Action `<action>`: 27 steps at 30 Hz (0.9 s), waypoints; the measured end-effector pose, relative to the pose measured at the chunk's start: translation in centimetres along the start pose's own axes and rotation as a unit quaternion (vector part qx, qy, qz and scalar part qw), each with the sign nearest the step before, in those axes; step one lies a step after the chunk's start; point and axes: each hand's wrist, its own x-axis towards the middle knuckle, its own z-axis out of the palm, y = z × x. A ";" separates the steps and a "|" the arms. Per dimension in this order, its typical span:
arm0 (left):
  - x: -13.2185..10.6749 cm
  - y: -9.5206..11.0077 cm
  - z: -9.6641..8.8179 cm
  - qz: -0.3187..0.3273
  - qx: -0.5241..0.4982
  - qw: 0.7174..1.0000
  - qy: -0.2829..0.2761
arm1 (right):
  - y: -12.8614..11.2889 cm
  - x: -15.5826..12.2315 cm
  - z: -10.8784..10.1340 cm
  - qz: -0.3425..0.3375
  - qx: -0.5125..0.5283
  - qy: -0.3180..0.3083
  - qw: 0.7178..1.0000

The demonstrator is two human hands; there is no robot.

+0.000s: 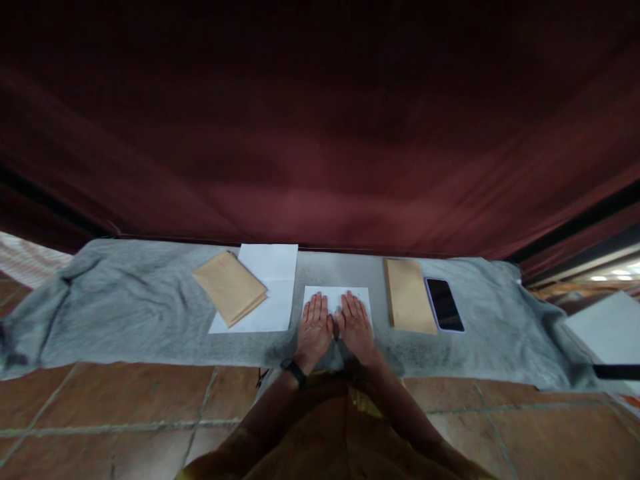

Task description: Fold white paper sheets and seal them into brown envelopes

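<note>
My left hand [313, 327] and my right hand [356, 323] lie flat side by side, fingers stretched out, pressing on a small folded white paper [336, 296] on the grey cloth [125, 307]. A black watch sits on my left wrist [294, 369]. To the left a stack of brown envelopes [230, 287] rests on a larger white sheet [273, 270]. To the right lies another brown envelope [409, 295] with a dark phone [444, 304] beside it.
A dark red curtain [320, 133] hangs right behind the cloth. Terracotta floor tiles [100, 413] run along the near side. A white sheet or board [607, 330] lies at the far right with a black bar in front of it.
</note>
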 end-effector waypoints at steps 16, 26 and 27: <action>1.0 3.5 -0.1 0.000 -0.019 1.000 0.004 | 3.1 -2.4 -1.0 0.028 -0.059 0.015 0.998; 2.1 -1.0 -0.1 -0.015 0.016 1.000 0.020 | 3.6 -2.6 -0.2 0.020 -0.057 0.053 0.997; 2.0 -1.6 -0.3 -0.021 0.021 0.999 0.019 | 3.4 -2.4 -0.2 0.028 -0.056 0.052 0.997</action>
